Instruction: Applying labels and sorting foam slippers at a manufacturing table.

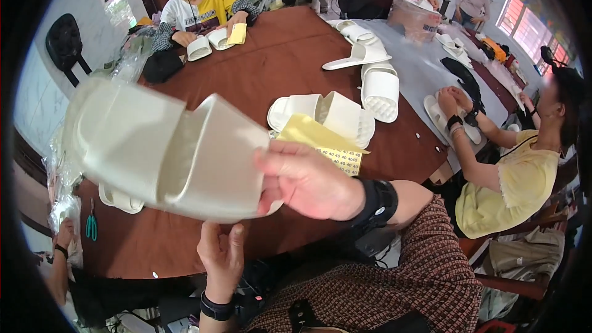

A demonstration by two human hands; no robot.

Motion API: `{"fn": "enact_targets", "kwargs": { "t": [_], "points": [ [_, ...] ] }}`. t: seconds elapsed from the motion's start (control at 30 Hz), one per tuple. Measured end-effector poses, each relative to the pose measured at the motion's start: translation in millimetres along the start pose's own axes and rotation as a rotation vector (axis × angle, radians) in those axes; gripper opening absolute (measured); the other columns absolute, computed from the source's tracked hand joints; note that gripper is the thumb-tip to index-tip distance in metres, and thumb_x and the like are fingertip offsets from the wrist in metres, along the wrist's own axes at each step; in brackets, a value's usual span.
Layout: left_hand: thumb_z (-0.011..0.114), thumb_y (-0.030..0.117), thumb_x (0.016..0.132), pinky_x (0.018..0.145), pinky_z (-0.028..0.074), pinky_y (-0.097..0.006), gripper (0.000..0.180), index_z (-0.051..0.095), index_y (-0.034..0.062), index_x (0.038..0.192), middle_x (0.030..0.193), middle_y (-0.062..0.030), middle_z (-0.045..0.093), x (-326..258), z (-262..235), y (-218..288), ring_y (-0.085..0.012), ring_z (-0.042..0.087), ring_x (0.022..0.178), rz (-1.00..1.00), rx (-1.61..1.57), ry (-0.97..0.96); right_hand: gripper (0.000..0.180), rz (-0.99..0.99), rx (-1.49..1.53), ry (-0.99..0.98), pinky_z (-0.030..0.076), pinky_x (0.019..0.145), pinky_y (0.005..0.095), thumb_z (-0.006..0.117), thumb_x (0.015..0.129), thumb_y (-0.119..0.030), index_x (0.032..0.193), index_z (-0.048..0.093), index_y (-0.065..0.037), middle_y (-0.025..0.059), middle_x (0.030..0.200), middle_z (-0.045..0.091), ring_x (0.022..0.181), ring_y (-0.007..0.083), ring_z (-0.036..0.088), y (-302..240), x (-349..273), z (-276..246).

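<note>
My right hand (314, 179) grips a cream-white slide sandal (219, 154) by one end, thumb on the near side. The sandal is raised above the table, tilted and slightly blurred. Just under its lower edge is my left hand (222, 259), thumb and forefinger apart, with nothing visible between them. Its other fingers are partly hidden. Beyond my right hand, a yellow sheet of printed stickers (314, 139) leans over another white slide sandal (327, 111) on the brown-covered table (265, 46).
More white slide sandals (379, 89) lie in a row at the table's right side. One sandal (120, 198) and teal-handled scissors (92, 227) are at the left. Across the table a person (200, 9) handles two sandals; another person (515, 172) works at the right. A carton (414, 20) stands behind.
</note>
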State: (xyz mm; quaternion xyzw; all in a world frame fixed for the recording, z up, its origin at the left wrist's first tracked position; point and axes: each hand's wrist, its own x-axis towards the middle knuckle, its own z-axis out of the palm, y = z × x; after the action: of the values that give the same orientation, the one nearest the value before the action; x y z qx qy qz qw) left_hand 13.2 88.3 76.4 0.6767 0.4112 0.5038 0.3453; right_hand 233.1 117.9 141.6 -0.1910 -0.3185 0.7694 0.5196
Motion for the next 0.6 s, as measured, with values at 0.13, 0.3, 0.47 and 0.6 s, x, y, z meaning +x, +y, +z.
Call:
{"fn": "enact_targets", "kwargs": {
  "t": [0.13,0.3,0.47,0.6],
  "points": [
    [0.064,0.006,0.095,0.07,0.051,-0.026,0.023,0.056,-0.0024,0.115,0.094,-0.0112,0.066,5,2,0,-0.0142,0.061,0.076,0.083,0.168,-0.047,0.024,-0.282,-0.071,0.124,0.059,0.072,0.0367,0.058,0.099,-0.018,0.114,0.057,0.001,0.0118,0.103,0.068,0.083,0.0233,0.07,-50,-9,-29],
    [0.06,0.006,0.097,0.063,0.047,-0.021,0.02,0.056,-0.0025,0.114,0.093,-0.0062,0.064,1,-26,-17,-0.0072,0.057,0.076,-0.063,0.075,0.026,0.013,-0.52,-0.278,0.261,0.057,0.084,0.0435,0.059,0.096,-0.01,0.1,0.059,0.002,0.0138,0.101,0.066,0.086,0.0263,0.068,-111,0,-94],
    [0.06,0.001,0.094,0.068,0.05,-0.024,0.016,0.059,-0.0028,0.11,0.09,-0.0064,0.064,7,-52,-27,-0.0097,0.06,0.077,-0.054,0.248,0.127,0.016,-0.644,-1.448,0.555,0.05,0.08,0.0396,0.056,0.09,-0.011,0.083,0.064,-0.001,0.015,0.088,0.065,0.086,0.0327,0.064,-172,-13,-239],
    [0.064,0.002,0.09,0.072,0.05,-0.027,0.019,0.061,-0.0015,0.109,0.09,-0.0085,0.065,15,-89,-39,-0.0129,0.062,0.08,-0.081,0.437,0.26,0.019,-0.675,-0.908,0.627,0.049,0.086,0.038,0.055,0.094,-0.008,0.109,0.059,0.002,0.0078,0.101,0.063,0.093,0.0253,0.061,-190,-38,-288]
  ]
}}
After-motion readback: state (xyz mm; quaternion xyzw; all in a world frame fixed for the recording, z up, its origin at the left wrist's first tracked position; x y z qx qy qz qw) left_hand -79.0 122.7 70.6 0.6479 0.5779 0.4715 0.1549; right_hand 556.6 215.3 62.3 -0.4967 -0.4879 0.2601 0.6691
